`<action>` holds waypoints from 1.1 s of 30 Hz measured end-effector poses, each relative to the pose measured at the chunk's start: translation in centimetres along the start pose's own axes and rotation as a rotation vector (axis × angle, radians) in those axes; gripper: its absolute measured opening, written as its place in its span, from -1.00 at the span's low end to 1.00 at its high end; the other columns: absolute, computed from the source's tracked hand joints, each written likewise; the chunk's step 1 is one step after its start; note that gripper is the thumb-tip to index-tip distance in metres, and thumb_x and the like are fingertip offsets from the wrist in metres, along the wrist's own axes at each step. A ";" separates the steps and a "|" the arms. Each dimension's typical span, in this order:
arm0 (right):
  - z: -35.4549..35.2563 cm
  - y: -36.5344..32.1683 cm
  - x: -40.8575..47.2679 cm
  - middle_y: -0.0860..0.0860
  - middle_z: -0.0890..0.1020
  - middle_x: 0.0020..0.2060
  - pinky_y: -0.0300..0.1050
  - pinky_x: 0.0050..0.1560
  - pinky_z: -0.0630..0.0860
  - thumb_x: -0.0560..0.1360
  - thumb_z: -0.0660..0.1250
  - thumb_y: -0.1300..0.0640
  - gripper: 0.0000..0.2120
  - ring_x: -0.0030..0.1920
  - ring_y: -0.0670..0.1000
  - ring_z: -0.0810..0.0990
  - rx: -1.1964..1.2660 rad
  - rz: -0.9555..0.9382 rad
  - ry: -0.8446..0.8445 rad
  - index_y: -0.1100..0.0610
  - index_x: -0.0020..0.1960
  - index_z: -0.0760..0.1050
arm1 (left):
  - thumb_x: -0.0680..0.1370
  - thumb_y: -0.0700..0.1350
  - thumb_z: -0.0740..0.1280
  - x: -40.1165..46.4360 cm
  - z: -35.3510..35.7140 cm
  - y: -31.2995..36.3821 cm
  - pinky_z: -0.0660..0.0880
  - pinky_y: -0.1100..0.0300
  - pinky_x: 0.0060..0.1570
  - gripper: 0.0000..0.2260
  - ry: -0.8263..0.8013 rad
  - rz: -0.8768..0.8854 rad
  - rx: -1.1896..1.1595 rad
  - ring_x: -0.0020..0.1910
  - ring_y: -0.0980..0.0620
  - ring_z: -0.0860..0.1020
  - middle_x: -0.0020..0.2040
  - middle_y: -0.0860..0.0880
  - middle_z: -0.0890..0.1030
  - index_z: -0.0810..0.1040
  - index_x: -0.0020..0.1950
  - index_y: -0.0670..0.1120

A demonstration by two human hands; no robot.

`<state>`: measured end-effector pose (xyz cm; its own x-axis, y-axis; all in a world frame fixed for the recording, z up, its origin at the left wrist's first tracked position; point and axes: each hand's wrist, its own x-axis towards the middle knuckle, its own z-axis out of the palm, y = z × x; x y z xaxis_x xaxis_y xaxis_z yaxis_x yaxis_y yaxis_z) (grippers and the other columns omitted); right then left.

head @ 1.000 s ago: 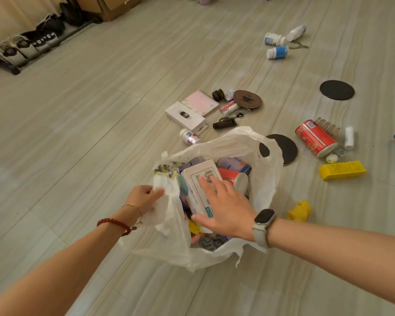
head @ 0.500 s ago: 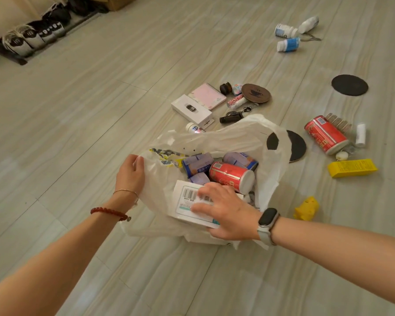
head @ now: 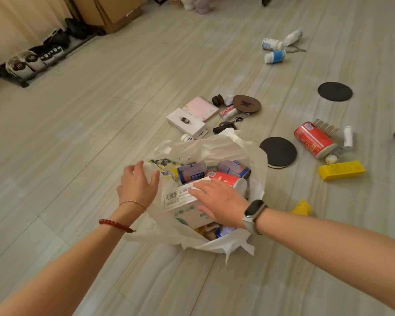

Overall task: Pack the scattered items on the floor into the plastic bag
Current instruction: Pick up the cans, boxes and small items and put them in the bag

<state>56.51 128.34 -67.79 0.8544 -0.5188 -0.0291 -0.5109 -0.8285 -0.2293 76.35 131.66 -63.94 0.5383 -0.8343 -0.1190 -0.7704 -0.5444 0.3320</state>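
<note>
fingers (head: pixel 193 191) over bag (head: pixel 214 147), pale plank floor (head: pixel 100 137)

thin crinkled translucent plastic bag (head: pixel 214 147); beside it glossy red metal can (head: pixel 314 139), matt black disc (head: pixel 278 151), smooth wood-grain floor (head: pixel 100 133).

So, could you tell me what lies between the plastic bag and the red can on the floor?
In the head view, a black disc lies between the plastic bag and red can.
</note>
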 end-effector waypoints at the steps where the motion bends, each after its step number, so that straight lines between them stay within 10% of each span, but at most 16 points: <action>1: -0.5 0.2 -1.3 0.14 0.50 0.26 0.10 0.30 0.41 0.48 0.30 0.15 -0.57 0.27 0.13 0.47 0.056 -0.043 0.091 0.16 0.33 0.34 | 0.54 0.05 0.18 -0.3 0.0 0.4 0.22 -0.13 0.30 -0.53 0.052 0.056 0.025 0.33 -0.20 0.31 0.38 -0.17 0.29 0.25 0.40 -0.09; 8: -1.0 4.6 -12.3 0.08 0.57 -0.14 -0.18 -0.14 0.43 0.40 0.16 0.19 -0.84 -0.13 0.00 0.47 0.171 0.108 0.357 0.12 -0.02 0.39 | 0.46 -0.02 0.13 -5.9 2.6 8.1 0.42 -0.05 0.06 -0.72 0.128 0.799 -0.045 0.08 -0.14 0.52 0.13 -0.12 0.55 0.39 0.14 -0.02; 11: 1.0 8.4 -15.5 0.03 0.59 -0.13 -0.11 -0.26 0.53 0.31 0.26 0.14 -0.73 -0.17 0.06 0.60 0.038 0.345 0.165 0.04 0.01 0.37 | 0.46 -0.07 0.16 -8.9 5.0 11.9 0.48 0.04 -0.01 -0.78 0.027 1.057 -0.099 0.02 -0.04 0.51 0.06 -0.07 0.58 0.40 0.10 -0.01; 14: 3.3 11.7 -17.2 0.05 0.45 0.30 0.12 0.11 0.48 0.31 0.36 0.12 -0.39 0.29 0.14 0.45 -0.133 0.447 -0.173 0.01 0.33 0.27 | 0.46 -0.08 0.17 -10.5 7.1 14.9 0.42 0.16 0.00 -0.78 -0.065 1.185 -0.117 0.03 0.04 0.44 0.07 -0.05 0.57 0.42 0.10 -0.03; 16: 4.5 12.8 -17.5 0.04 0.20 0.46 0.23 0.36 0.19 0.43 0.27 0.13 -0.35 0.48 0.11 0.12 -0.118 0.392 -0.309 -0.05 0.43 0.05 | 0.44 -0.06 0.15 -10.6 8.4 16.7 0.41 0.21 -0.04 -0.75 -0.119 1.190 -0.084 0.02 0.05 0.47 0.07 -0.04 0.57 0.41 0.10 -0.02; 19: 5.0 13.7 -17.3 0.11 0.50 0.21 0.20 0.19 0.39 0.36 0.39 0.10 -0.38 0.33 0.14 0.40 -0.121 0.356 -0.316 -0.03 0.26 0.09 | 0.44 -0.07 0.11 -9.7 10.7 19.3 0.54 0.09 -0.08 -0.70 -0.197 1.127 -0.007 0.05 -0.08 0.55 0.12 -0.09 0.54 0.39 0.15 -0.05; 22: 5.9 15.4 -18.4 0.08 0.47 0.15 0.03 0.10 0.36 0.50 0.21 0.08 -0.64 0.22 0.12 0.43 -0.054 0.555 -0.220 0.03 0.28 0.27 | 0.53 -0.13 0.13 -8.4 13.4 22.5 0.36 -0.02 0.22 -0.63 -0.343 0.975 0.142 0.32 -0.14 0.32 0.37 -0.11 0.30 0.26 0.35 -0.09; 28: 6.9 19.6 -20.6 0.07 0.36 0.28 0.01 0.18 0.31 0.55 0.14 0.01 -0.52 0.29 0.11 0.31 0.203 1.032 -0.057 0.06 0.43 0.12 | 0.57 -0.08 0.16 -3.3 20.7 29.0 0.22 -0.09 0.38 -0.55 -0.412 0.657 0.241 0.44 -0.17 0.13 0.48 -0.13 0.14 0.15 0.43 -0.11; 33: 9.4 19.9 -21.4 0.03 0.58 -0.19 -0.08 -0.36 0.46 0.24 0.51 0.03 -0.58 -0.22 0.10 0.58 0.027 0.944 0.076 0.02 0.06 0.52 | 0.52 0.10 0.23 1.5 25.2 28.7 0.06 -0.13 0.45 -0.36 -0.464 0.573 0.430 0.51 -0.15 -0.05 0.53 -0.09 0.00 0.01 0.48 -0.07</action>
<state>28.95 124.91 -80.84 0.0797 -0.9854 -0.1507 -0.9846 -0.0542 -0.1661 46.45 112.59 -78.20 -0.0960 -0.8911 -0.4435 -0.9943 0.0651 0.0844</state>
